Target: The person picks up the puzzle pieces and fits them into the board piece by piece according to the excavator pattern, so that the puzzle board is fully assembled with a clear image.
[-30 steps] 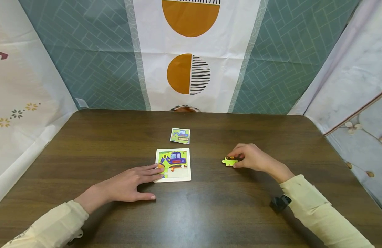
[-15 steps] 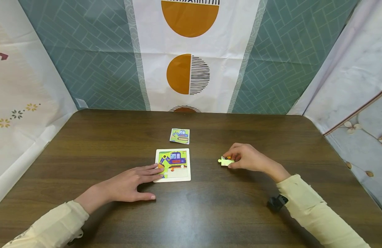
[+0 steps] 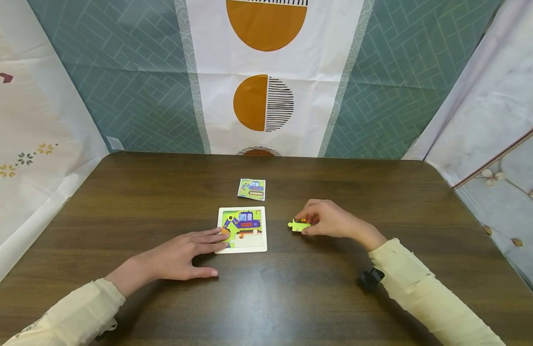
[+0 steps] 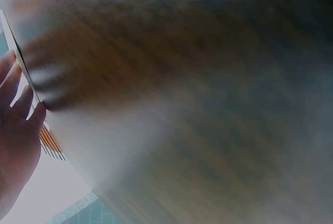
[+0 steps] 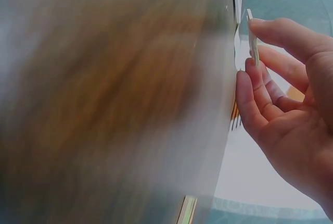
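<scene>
A square jigsaw tray puzzle [image 3: 244, 250] with a pale rim lies on the table, its picture a purple excavator on green. Part of the lower picture area shows bare. My left hand [image 3: 173, 257] lies flat, fingertips on the puzzle's left side, thumb apart on the table. To the right of the puzzle, my right hand [image 3: 331, 220] pinches a lime-green puzzle piece [image 3: 298, 226] between thumb and fingers. The right wrist view shows this piece [image 5: 253, 39] edge-on at the thumb tip. Fingers cover part of its face.
A small picture card [image 3: 252, 190] of the same excavator lies beyond the puzzle on the brown table [image 3: 266, 307]. Patterned cloth [image 3: 266, 105] hangs behind the table. A thin green-edged strip [image 5: 187, 211] shows low in the right wrist view.
My right hand has moved left across the table toward the puzzle, carrying the pinched puzzle piece. My left hand and the puzzle have stayed put.
</scene>
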Motion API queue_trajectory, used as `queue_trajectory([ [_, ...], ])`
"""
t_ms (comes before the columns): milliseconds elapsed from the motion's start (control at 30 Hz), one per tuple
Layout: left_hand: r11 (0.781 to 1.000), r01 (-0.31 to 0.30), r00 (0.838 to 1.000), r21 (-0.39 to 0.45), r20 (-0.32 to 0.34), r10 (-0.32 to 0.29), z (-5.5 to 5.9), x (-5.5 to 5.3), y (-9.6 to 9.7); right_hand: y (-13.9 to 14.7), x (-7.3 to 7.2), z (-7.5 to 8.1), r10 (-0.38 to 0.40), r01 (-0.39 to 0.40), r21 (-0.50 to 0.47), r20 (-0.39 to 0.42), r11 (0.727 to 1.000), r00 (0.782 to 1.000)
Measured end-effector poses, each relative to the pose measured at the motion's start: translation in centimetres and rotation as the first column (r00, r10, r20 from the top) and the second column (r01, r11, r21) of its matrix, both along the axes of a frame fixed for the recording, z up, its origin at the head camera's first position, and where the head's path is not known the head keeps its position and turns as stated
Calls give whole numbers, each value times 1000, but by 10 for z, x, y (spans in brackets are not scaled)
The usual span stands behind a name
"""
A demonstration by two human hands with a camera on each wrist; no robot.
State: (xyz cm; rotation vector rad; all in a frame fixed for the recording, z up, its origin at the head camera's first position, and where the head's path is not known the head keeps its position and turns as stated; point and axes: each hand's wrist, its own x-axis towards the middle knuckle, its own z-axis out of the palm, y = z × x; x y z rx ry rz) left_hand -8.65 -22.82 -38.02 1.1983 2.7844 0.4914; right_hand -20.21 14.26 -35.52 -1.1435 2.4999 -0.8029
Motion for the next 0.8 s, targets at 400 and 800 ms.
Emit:
queue_trajectory([
  [400, 1000, 1, 1000, -2, 6, -1, 1, -1, 0, -27, 4, 7, 29, -29, 17, 2, 999, 1000],
  [800, 1000, 11, 1000, 5, -18, -11, 0, -1, 0, -51, 7, 8, 93, -93, 12, -8, 996, 996],
])
